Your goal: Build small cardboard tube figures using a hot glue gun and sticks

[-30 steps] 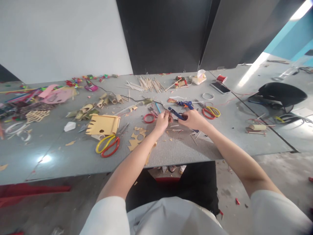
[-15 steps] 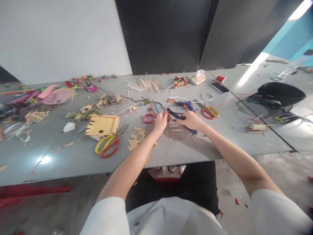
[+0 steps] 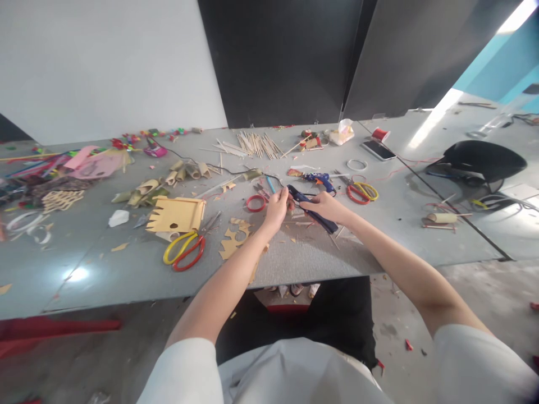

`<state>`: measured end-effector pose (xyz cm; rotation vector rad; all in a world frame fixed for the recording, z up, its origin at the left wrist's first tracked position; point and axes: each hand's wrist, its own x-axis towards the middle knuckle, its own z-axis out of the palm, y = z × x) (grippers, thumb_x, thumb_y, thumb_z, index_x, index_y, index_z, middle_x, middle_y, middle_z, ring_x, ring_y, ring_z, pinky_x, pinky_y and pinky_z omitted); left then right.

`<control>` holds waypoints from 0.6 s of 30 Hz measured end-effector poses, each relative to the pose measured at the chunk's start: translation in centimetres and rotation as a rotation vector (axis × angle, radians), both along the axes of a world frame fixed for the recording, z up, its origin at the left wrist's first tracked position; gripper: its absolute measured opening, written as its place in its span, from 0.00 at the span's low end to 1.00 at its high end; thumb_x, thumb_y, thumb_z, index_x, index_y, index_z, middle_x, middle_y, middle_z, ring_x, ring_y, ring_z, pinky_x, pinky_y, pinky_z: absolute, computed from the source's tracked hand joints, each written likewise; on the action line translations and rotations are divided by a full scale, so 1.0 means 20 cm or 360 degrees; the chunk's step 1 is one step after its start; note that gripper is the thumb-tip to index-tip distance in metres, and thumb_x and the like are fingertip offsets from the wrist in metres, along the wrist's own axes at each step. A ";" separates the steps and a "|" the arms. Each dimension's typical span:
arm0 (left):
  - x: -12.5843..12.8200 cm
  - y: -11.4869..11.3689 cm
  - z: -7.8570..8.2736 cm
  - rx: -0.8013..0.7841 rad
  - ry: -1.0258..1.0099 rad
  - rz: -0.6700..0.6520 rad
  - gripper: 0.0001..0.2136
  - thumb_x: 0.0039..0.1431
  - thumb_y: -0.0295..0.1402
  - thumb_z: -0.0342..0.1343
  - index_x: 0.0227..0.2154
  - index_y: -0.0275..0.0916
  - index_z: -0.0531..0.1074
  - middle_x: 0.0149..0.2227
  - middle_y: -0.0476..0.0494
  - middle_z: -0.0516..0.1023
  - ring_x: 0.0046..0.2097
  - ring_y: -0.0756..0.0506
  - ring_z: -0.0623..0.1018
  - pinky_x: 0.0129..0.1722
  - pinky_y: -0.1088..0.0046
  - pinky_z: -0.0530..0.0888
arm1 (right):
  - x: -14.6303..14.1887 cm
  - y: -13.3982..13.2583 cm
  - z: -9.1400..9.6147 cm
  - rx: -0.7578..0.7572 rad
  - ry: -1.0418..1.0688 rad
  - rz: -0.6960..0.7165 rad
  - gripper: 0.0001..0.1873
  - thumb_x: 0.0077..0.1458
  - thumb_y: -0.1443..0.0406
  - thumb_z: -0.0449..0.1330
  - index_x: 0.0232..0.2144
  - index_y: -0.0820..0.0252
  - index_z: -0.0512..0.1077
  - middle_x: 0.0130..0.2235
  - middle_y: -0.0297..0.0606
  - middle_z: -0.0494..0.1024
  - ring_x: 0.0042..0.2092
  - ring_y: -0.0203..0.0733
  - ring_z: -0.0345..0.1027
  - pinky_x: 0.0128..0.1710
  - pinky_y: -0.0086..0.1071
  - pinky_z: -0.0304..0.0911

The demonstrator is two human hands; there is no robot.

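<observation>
My right hand (image 3: pixel 322 206) is closed around a long dark blue hand tool (image 3: pixel 326 222), possibly a stapler or pliers. One end of the tool points down to the right, and its head lies near my left fingers. My left hand (image 3: pixel 278 207) is closed in a pinch beside that head; whatever is between its fingers is too small to make out. A blue glue gun (image 3: pixel 320 180) lies just beyond my hands. Left of my left hand are a red ring (image 3: pixel 256 210) and a light blue stick (image 3: pixel 270 184).
Scissors with red and yellow handles (image 3: pixel 185 251) lie at left, and a second pair (image 3: pixel 362 193) at right. Near the left pair are a notched tan board (image 3: pixel 177 216) and cut scraps (image 3: pixel 233 244). Bamboo pieces (image 3: pixel 147 191), thin sticks (image 3: pixel 259 145) and a phone (image 3: pixel 379 149) lie farther back.
The dark blue tool has turned slightly in my right hand, showing more of its length. My left hand stays almost in place, still pinched near the tool's head.
</observation>
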<state>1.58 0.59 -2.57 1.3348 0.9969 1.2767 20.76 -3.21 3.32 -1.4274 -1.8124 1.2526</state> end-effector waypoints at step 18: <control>-0.06 -0.03 0.09 0.0134 0.0050 0.0166 0.19 0.68 0.53 0.61 0.38 0.40 0.78 0.21 0.52 0.70 0.24 0.50 0.68 0.27 0.73 0.64 | 0.08 0.12 -0.04 -0.1534 0.0962 0.0015 0.22 0.76 0.49 0.47 0.39 0.60 0.66 0.24 0.33 0.70 0.19 0.34 0.60 0.15 0.25 0.60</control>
